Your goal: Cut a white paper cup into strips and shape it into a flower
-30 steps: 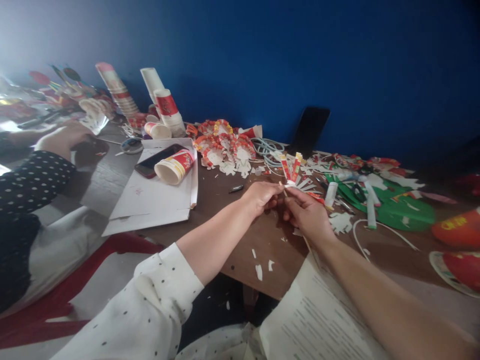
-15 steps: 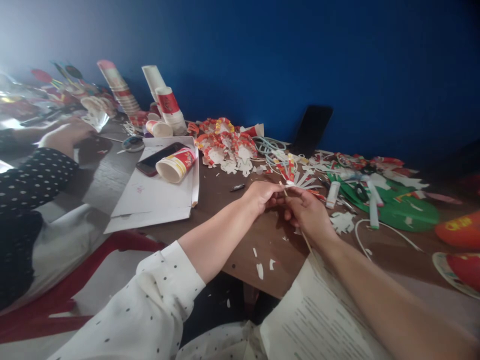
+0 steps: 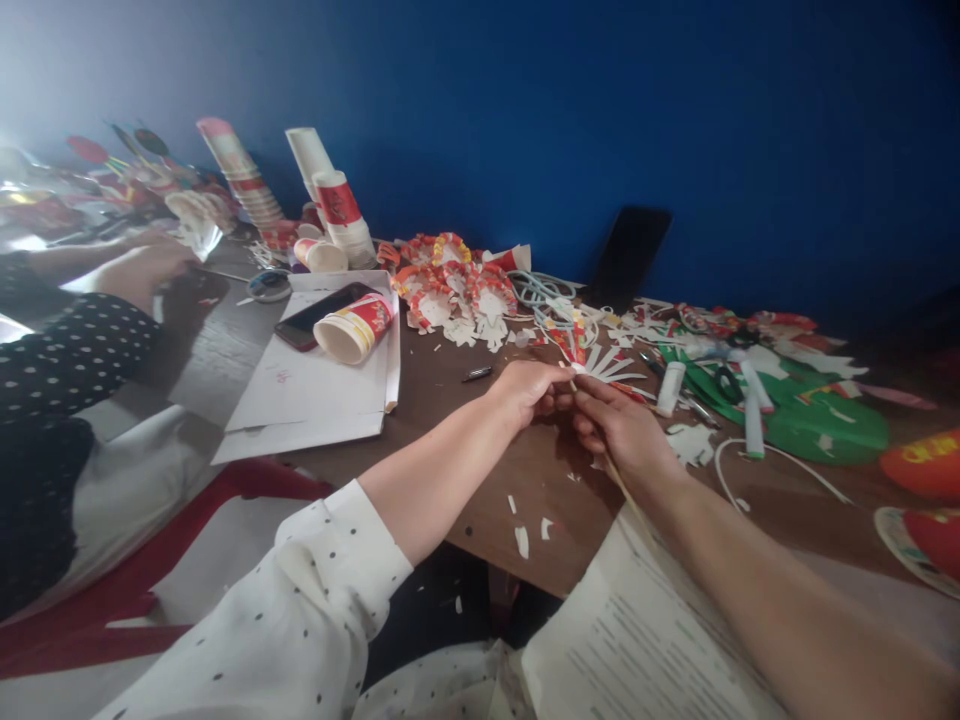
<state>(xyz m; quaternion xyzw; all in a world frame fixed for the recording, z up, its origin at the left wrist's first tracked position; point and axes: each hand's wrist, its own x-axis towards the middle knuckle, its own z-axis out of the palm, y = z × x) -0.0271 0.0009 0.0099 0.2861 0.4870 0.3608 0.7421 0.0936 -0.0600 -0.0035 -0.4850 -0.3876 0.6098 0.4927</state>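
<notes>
In from the near edge of the brown worktop [image 3: 517, 475], left hand [image 3: 531, 392] and right hand [image 3: 628, 432] pinch, fingers nearly closed — a fringed paper piece [image 3: 574, 348], flat strips splaying, plus a slender pale stick [image 3: 618, 482]. Printed sheet [image 3: 630, 625] below — lines too small to read.

— From where is the scene viewed?
— From the wearer's head; the lens is pointed forward and down along the left forearm [image 3: 442, 470] and right forearm [image 3: 765, 580].
— How near?
— The printed sheet [image 3: 630, 640] is shown close; the left grip [image 3: 531, 392] and right grip [image 3: 626, 430], farther; the brown surface [image 3: 510, 475] is taken in widely, up to the blue wall [image 3: 480, 130].
</notes>
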